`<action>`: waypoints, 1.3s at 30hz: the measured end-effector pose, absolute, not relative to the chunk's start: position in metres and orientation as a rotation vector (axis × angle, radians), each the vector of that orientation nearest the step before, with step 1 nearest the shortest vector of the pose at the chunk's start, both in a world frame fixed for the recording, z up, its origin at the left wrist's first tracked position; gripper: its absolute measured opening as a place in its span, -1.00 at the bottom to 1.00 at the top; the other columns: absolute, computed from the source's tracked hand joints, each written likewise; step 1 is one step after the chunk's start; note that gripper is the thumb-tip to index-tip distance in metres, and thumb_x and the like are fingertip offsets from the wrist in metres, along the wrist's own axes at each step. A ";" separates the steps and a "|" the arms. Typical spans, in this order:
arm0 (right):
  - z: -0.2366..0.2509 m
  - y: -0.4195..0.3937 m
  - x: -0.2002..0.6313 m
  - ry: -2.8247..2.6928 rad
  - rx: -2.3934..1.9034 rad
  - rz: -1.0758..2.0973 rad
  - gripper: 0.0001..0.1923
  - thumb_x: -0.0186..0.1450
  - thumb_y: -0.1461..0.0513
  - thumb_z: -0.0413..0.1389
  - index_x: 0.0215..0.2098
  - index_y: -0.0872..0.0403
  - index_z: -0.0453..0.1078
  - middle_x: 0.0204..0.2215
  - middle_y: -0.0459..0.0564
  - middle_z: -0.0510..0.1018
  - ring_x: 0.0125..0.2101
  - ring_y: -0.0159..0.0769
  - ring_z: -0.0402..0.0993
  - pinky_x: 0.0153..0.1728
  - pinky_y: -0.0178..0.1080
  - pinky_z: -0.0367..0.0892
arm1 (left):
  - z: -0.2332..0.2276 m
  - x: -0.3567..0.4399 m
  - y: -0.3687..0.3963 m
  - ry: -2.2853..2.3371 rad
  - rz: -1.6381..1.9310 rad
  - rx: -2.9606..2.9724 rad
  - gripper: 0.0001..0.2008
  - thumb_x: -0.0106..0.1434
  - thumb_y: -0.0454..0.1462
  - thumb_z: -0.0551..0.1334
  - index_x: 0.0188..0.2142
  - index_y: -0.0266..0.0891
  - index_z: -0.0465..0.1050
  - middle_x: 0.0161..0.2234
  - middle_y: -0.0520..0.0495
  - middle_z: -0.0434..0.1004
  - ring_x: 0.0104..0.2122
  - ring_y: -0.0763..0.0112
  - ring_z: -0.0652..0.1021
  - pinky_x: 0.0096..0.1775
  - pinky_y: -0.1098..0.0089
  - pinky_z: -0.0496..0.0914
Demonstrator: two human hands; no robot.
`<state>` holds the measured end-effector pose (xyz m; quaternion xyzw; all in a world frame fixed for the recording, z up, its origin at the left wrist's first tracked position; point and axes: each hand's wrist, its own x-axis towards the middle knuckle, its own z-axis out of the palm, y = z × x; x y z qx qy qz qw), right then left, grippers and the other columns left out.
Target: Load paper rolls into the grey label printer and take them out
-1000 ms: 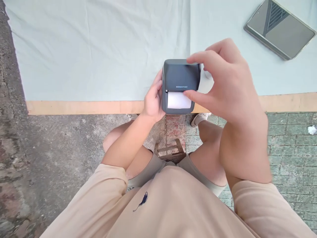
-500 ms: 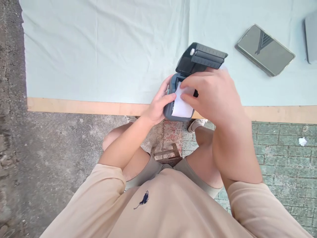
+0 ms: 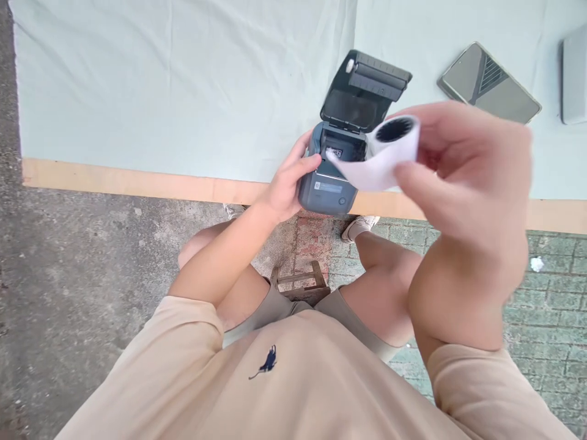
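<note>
A small dark grey label printer [image 3: 328, 186] sits at the near edge of the table, its lid [image 3: 362, 91] swung up and back. My left hand [image 3: 287, 180] grips the printer's left side. My right hand [image 3: 463, 177] is raised above and to the right of the printer, holding a white paper roll [image 3: 387, 153] by its end. The roll's dark hollow core faces up and a loose strip of paper trails toward the open compartment.
A pale cloth [image 3: 183, 85] covers the table, which has a wooden front edge [image 3: 137, 180]. A phone [image 3: 488, 82] lies face up at the far right, beside a grey device [image 3: 575, 76] cut off by the frame. A wooden stool [image 3: 300, 284] shows between my knees.
The printer's lid went from closed to open. My right hand reached into the compartment, then lifted the paper roll out and up to the right. My left hand kept holding the printer.
</note>
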<state>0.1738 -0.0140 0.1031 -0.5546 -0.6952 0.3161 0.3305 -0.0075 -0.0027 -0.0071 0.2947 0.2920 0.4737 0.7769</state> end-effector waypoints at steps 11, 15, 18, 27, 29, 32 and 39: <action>0.020 0.010 0.265 -0.908 -1.492 0.996 -0.70 0.04 0.08 0.13 -0.29 -0.03 0.22 -0.38 -0.02 0.28 -0.51 -0.37 0.17 -0.60 -0.32 -0.03 | -0.007 -0.009 0.006 0.587 1.013 0.625 -0.76 0.27 -0.24 0.06 -0.08 -0.17 0.34 -0.11 -0.03 0.53 -0.01 0.25 0.53 -0.06 0.30 0.49; 0.012 0.011 0.263 -1.242 -1.536 0.640 -0.72 0.15 0.10 0.14 -0.21 -0.03 0.23 -0.36 -0.03 0.34 -0.38 -0.31 0.30 -0.46 -0.26 0.15 | -0.007 -0.009 0.007 0.568 0.999 0.620 -0.73 0.29 -0.25 0.03 -0.05 -0.16 0.35 -0.11 -0.04 0.51 0.00 0.26 0.52 -0.06 0.31 0.50; 0.014 0.009 0.260 -1.427 -1.663 0.463 -0.72 0.16 0.15 0.15 -0.16 -0.01 0.29 -0.23 0.03 0.41 -0.30 -0.27 0.34 -0.37 -0.22 0.20 | -0.006 -0.010 0.007 0.568 0.983 0.608 -0.75 0.28 -0.26 0.04 -0.07 -0.16 0.36 -0.13 -0.02 0.52 -0.01 0.27 0.52 -0.08 0.33 0.51; 0.015 -0.007 0.259 -1.627 -1.775 0.139 -0.44 0.10 0.27 0.01 0.08 -0.03 0.03 -0.08 0.10 0.39 -0.13 -0.19 0.34 -0.26 -0.15 0.23 | -0.005 -0.010 0.005 0.562 0.981 0.586 -0.77 0.29 -0.27 0.03 -0.11 -0.16 0.36 -0.19 -0.03 0.52 -0.02 0.27 0.52 -0.08 0.32 0.50; 0.020 -0.011 0.249 -1.580 -1.707 -0.091 -0.56 0.08 0.24 -0.01 -0.05 -0.01 0.06 -0.12 0.11 0.33 -0.15 -0.17 0.32 -0.22 -0.09 0.23 | -0.003 -0.009 0.005 0.569 0.984 0.581 -0.77 0.30 -0.28 0.02 -0.09 -0.17 0.35 -0.18 -0.04 0.51 0.00 0.27 0.51 -0.06 0.32 0.50; 0.027 -0.014 0.221 -1.655 -1.786 -0.163 -0.80 0.17 0.16 0.01 -0.29 -0.01 0.06 -0.29 0.03 0.33 -0.32 -0.23 0.33 -0.27 -0.10 0.25 | -0.001 -0.008 0.005 0.587 1.000 0.561 -0.76 0.30 -0.30 0.01 -0.08 -0.18 0.33 -0.21 -0.04 0.52 0.02 0.26 0.50 -0.05 0.29 0.49; 0.033 -0.004 0.169 -1.811 -2.212 0.011 -0.75 0.22 0.09 0.09 -0.19 -0.02 0.19 -0.18 -0.02 0.47 -0.23 -0.16 0.40 -0.34 -0.15 0.26 | -0.001 -0.009 0.003 0.579 1.007 0.567 -0.76 0.31 -0.30 0.00 -0.07 -0.13 0.33 -0.12 -0.03 0.51 0.04 0.25 0.47 -0.02 0.26 0.47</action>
